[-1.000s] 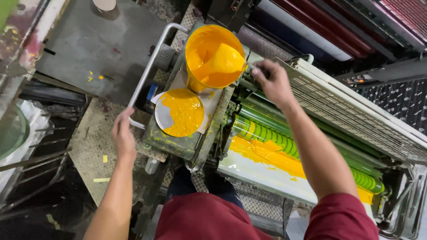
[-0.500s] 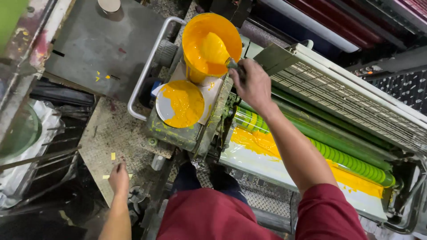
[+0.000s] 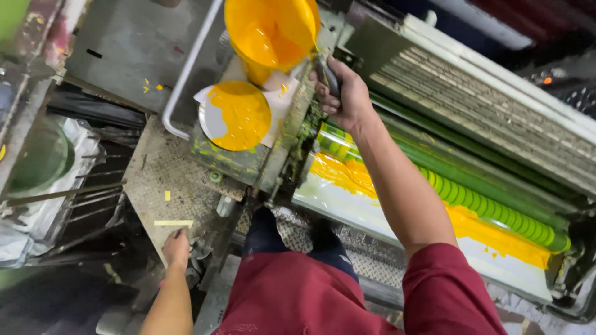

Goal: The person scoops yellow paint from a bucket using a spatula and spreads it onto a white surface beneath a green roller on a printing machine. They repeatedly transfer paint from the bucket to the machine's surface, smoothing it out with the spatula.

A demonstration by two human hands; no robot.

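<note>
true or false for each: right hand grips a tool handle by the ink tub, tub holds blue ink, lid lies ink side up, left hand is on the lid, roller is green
1. The right hand grips a tool handle beside the tub: true.
2. The tub holds blue ink: false, the ink is yellow-orange.
3. The round lid lies with its inked side up: true.
4. The left hand rests on the lid: false, it is low down, away from the lid, at the edge of a metal plate.
5. The roller is green: true.

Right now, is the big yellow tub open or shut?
Open: the yellow tub shows ink inside, and its round lid lies beside it.
</note>
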